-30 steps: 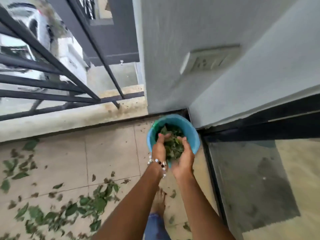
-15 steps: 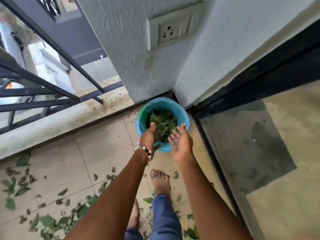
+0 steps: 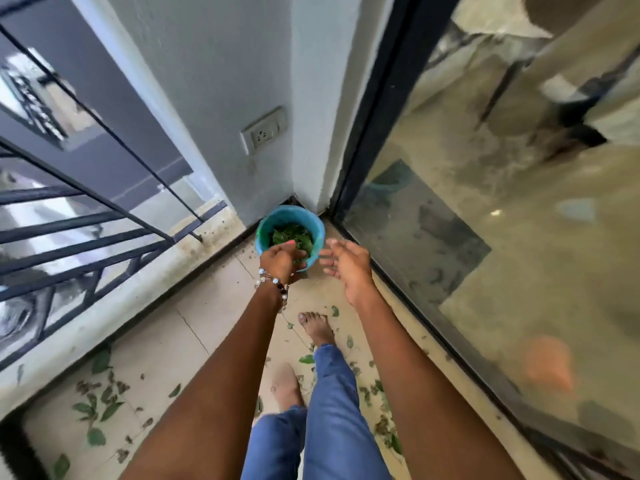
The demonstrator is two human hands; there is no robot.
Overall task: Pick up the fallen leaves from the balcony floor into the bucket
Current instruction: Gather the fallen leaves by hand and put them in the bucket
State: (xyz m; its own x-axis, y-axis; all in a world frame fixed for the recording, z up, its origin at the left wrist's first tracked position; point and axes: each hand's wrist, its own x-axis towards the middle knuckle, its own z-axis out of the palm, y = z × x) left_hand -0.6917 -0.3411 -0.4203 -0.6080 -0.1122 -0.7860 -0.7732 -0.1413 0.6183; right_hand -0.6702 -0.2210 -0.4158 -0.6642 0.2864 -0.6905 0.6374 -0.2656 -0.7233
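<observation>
left hand (image 3: 280, 261) covers the bucket (image 3: 313, 226) near rim, 6 o'clock side; its fingers curl over the leaves (image 3: 291, 235), can't tell if gripping any. right hand (image 3: 349, 268) motion-blurred at the fingertips. Both arms cut off by bottom edge. Room behind the glass door (image 3: 485, 202) smeared, contents unreadable. Left foot (image 3: 285, 388) blurred, part hidden by jeans (image 3: 332, 410).

Both arms are bare to above the elbow, with no sleeves showing. A beaded bracelet (image 3: 273, 284) of pale, dark and reddish beads circles the left wrist. The legs wear blue denim jeans (image 3: 332, 420); both feet are bare.
</observation>
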